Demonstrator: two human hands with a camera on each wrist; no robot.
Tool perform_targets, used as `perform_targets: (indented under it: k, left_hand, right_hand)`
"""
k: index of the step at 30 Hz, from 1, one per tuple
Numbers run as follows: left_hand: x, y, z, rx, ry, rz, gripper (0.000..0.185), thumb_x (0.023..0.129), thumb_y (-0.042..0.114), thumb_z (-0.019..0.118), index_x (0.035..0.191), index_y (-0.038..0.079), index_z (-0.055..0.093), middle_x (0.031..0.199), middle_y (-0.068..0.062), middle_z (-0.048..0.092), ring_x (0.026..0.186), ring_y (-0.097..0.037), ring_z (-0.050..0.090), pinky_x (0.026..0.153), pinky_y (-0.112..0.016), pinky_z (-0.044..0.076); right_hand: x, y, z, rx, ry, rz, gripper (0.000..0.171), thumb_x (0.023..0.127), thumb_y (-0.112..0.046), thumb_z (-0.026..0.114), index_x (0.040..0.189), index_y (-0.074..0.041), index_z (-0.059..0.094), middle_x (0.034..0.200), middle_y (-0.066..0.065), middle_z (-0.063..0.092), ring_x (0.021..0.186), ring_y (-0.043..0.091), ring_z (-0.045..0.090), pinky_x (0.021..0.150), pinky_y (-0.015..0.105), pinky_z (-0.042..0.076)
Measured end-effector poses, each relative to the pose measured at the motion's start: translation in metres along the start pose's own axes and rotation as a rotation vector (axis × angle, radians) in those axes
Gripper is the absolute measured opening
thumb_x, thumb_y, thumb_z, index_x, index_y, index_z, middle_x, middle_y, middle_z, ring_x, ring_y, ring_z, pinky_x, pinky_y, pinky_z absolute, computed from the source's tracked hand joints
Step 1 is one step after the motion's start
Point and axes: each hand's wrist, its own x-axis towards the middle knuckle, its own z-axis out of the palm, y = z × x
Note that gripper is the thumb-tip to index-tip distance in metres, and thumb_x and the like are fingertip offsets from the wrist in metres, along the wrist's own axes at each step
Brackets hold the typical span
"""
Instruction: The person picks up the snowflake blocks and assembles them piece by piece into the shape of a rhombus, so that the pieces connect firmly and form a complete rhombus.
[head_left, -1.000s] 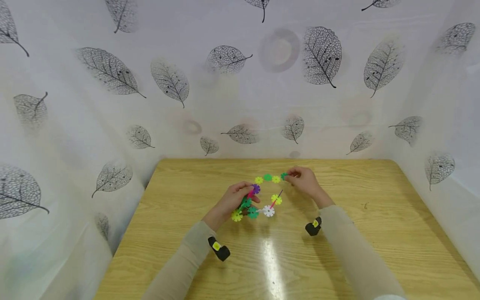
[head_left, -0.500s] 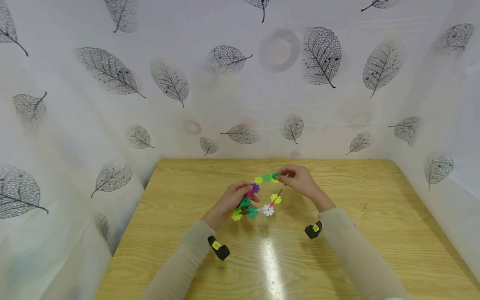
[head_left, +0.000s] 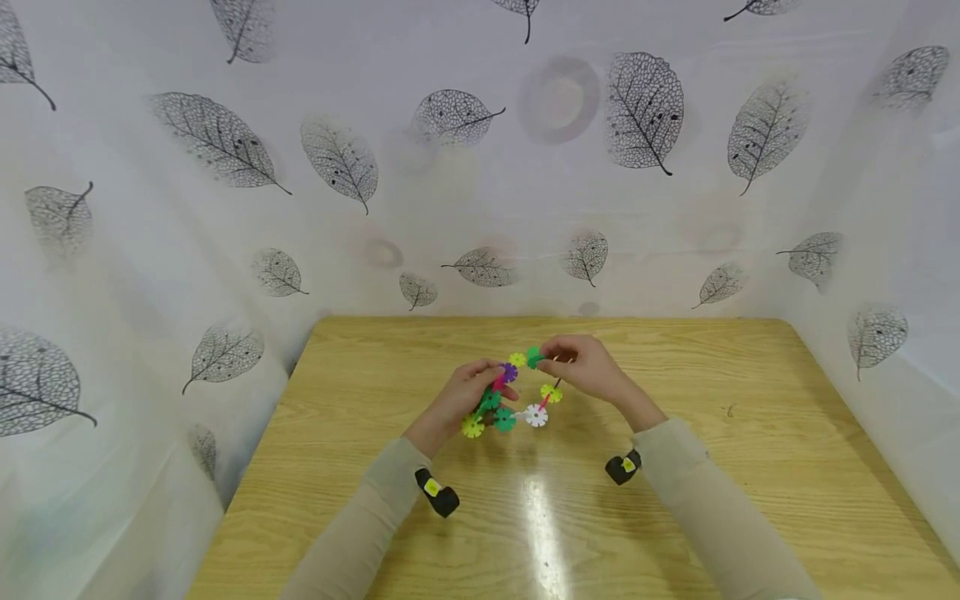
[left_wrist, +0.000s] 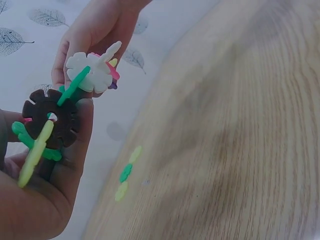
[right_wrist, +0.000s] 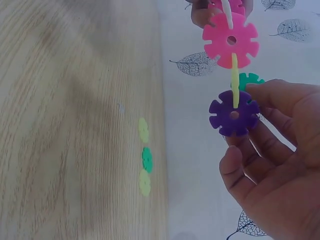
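Presently the disc chain (head_left: 517, 392) hangs above table (head_left: 750, 400) centre, partly assembled. Left hand (head_left: 467, 396) grips its nine-o'clock end; right hand (head_left: 588, 367) pinches the green disc (head_left: 534, 358), apparently unjoined.

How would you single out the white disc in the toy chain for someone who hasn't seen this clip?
Start at the wooden table; above its middle, the left hand and right hand hold a looped chain of notched plastic discs. At the loop's near edge is the white disc, the only white one there.
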Motion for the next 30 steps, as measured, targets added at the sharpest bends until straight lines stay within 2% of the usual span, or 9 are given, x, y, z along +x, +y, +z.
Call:
perform_targets:
  k: [5,13,30]
  left_hand:
    - [0.000,0.001,0.001,0.005,0.006,-0.011,0.028,0.113,0.025,0.049,0.125,0.004,0.063,0.082,0.001,0.076,0.061,-0.008,0.069,0.053,-0.020,0.056]
    - [0.001,0.001,0.002,-0.003,0.003,-0.010,0.030,0.113,0.025,0.049,0.129,0.003,0.062,0.082,0.002,0.076,0.063,-0.008,0.071,0.057,-0.021,0.060]
    - [0.000,0.002,0.001,-0.005,-0.010,-0.004,0.029,0.113,0.025,0.049,0.127,0.003,0.062,0.082,0.002,0.077,0.064,-0.008,0.072,0.057,-0.022,0.060]
  right_hand:
    - [-0.001,-0.003,0.002,0.030,-0.025,-0.016,0.017,0.098,-0.018,0.076,0.111,-0.006,0.077,0.101,0.010,0.077,0.083,0.031,0.072,0.068,0.028,0.061]
    - [-0.002,-0.007,0.003,0.009,-0.041,-0.046,0.012,0.099,-0.019,0.075,0.106,-0.010,0.078,0.097,0.005,0.077,0.081,0.017,0.068,0.068,0.027,0.059]
    - [-0.003,-0.013,0.004,-0.012,-0.053,-0.071,0.011,0.100,-0.021,0.075,0.106,-0.013,0.079,0.095,0.001,0.077,0.082,0.016,0.066,0.070,0.029,0.058]
